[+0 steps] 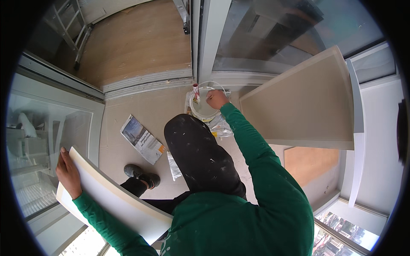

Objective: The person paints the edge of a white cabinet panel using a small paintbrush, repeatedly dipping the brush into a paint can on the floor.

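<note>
Left hand [69, 174]: curled over the outer end of a white panel [114, 202], gripping it there. Panel slants from that hand back toward the torso, lying beneath the left forearm; tan band along its long upper edge.

Right hand [218, 99]: arm stretched forward, hand over the right side of a white bucket [204, 118]. Fingers look curled in; cannot tell whether they hold anything. Bucket sits on the tiled floor [114, 102] just beyond the knee, clear plastic sheeting [221, 128] bunched beside it. Red-handled tool [196, 90] stands at the bucket's left side, apart from the hand.

Printed newspaper [143, 138] flat on the tiles, left of the knee. Large beige panel [303, 102] tilted, right of the bucket.
</note>
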Tool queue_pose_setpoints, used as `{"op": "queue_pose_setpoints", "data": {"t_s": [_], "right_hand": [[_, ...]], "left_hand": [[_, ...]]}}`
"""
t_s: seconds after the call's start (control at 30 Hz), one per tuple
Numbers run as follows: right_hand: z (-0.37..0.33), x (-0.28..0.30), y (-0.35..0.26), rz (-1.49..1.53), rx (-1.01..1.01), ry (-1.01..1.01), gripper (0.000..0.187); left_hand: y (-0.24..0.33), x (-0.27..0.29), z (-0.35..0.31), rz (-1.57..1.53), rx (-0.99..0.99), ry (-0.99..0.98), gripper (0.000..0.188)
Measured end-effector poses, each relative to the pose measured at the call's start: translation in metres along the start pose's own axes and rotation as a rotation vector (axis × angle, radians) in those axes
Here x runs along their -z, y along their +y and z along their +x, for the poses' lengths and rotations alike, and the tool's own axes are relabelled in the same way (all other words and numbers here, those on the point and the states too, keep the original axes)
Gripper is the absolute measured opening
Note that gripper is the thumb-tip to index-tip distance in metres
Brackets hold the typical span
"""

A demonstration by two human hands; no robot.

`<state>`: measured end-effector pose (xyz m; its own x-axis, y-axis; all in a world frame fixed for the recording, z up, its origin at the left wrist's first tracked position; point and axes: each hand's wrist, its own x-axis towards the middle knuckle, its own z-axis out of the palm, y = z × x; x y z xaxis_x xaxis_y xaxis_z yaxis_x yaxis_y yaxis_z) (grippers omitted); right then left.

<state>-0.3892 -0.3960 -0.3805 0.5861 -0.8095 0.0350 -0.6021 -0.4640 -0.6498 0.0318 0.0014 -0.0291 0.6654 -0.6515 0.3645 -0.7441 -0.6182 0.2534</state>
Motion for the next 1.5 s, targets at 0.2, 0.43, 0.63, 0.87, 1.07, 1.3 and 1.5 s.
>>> {"op": "queue_pose_setpoints", "data": {"t_s": [0.2,0.43,0.63,0.87,1.07,1.3,1.5], "right_hand": [[0.049,-0.027,-0.029,-0.186,-0.41,-0.576,0.027],[0.049,-0.057,0.002,-0.163,-0.499,-0.507,0.037],[0.05,-0.074,0.027,-0.222,-0.495,-0.474,0.034],[0.054,-0.059,0.02,-0.176,-0.428,-0.578,0.022],[0.018,0.019,-0.025,0.211,-0.48,-0.345,0.021],[-0.044,0.074,-0.031,0.477,-0.471,-0.134,0.016],[-0.086,0.068,-0.012,0.455,-0.402,-0.056,0.015]], "left_hand": [[-0.017,0.0,-0.016,0.0,0.03,0.069,0.051],[-0.016,0.005,-0.016,-0.01,0.074,0.044,0.052],[-0.025,0.003,-0.014,-0.029,0.028,0.088,0.053],[-0.014,0.007,-0.016,-0.015,0.079,0.083,0.053],[-0.006,0.008,-0.021,-0.029,0.087,0.094,0.053],[0.007,0.005,-0.016,-0.054,0.046,0.124,0.054],[0.022,-0.001,-0.012,-0.074,0.061,0.127,0.054]]}}
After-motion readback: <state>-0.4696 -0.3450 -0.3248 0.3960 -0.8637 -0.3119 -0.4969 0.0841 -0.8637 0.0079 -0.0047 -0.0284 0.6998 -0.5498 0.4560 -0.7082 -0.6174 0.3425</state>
